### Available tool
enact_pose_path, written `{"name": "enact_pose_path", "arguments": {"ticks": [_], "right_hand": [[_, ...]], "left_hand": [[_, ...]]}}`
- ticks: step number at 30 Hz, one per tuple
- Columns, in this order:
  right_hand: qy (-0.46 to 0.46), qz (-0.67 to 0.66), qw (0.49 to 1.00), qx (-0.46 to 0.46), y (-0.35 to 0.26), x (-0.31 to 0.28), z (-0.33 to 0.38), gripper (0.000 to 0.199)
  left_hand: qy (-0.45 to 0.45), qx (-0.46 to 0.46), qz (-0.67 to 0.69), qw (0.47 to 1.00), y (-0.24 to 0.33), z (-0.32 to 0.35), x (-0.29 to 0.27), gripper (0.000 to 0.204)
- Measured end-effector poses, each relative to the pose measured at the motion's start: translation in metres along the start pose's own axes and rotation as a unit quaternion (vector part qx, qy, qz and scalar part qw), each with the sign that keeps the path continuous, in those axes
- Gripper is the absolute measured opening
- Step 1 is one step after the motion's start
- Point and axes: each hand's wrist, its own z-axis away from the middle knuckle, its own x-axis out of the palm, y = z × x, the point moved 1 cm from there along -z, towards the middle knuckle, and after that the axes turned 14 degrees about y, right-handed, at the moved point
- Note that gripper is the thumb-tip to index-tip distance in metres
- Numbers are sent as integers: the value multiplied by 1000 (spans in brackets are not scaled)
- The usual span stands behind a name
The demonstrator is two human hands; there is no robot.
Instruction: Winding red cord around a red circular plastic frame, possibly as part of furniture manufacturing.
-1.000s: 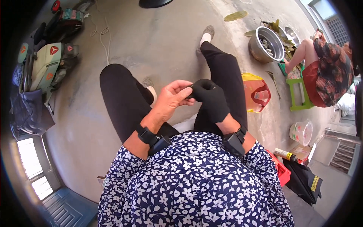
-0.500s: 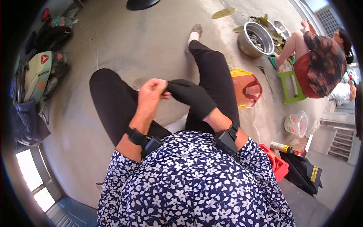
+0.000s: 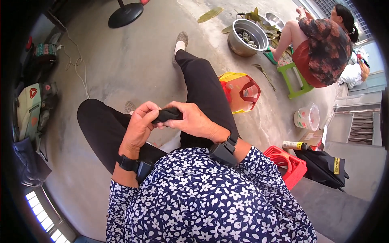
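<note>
A black glove, bunched up small, is held between my two hands above my lap. My left hand pinches one end of it with the thumb and fingers. The other end is gripped by my right hand, which is bare, its thumb and fingers closed round the cloth. Both wrists wear black straps with a dark box. My legs in black trousers spread out beyond the hands.
A yellow and red bag stands beside my right leg. Farther right, a person sits on a green stool near a large metal pot and long leaves. A red basket is at my right; a scooter stands left.
The black glove has come off my right hand and is now crumpled between both hands. The view has shifted, so the surroundings on the right sit farther left.
</note>
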Motion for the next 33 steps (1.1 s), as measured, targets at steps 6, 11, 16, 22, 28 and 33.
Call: {"name": "enact_pose_path", "arguments": {"ticks": [6, 11, 16, 22, 28, 33], "right_hand": [[287, -40, 957, -26, -8, -46, 2, 29], [455, -25, 888, -56, 37, -113, 7, 31], [359, 340, 869, 26, 110, -144, 19, 50], [227, 180, 952, 103, 95, -128, 32, 67], [164, 284, 936, 126, 55, -84, 27, 88], [185, 332, 918, 113, 51, -68, 20, 84]], "left_hand": [[104, 15, 23, 994, 7, -9, -6, 18], [102, 2, 4, 995, -3, -14, -4, 17], [98, -3, -36, 994, -6, -12, -5, 14], [120, -12, -53, 991, -6, -12, -4, 12], [19, -8, -124, 992, 33, -23, 30, 8], [-99, 30, -209, 972, 42, -54, 34, 7]]}}
